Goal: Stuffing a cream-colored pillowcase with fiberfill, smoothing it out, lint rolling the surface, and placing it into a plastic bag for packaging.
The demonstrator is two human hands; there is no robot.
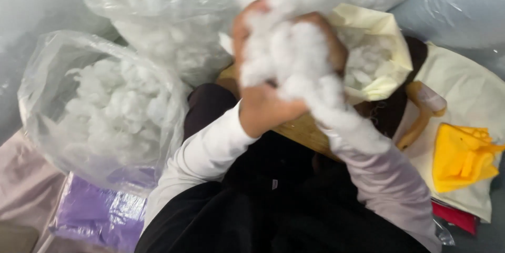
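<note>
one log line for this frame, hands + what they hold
left hand: gripping white stuffing | right hand: gripping same clump | cream fabric cover: open, partly filled, right of the hands | clear bag of stuffing: at left

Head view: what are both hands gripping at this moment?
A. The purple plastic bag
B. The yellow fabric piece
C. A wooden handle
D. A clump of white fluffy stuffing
D. The left hand and the right hand both clutch the white stuffing in front of the cream fabric casing, while the yellow fabric piece lies untouched to the right.
</note>
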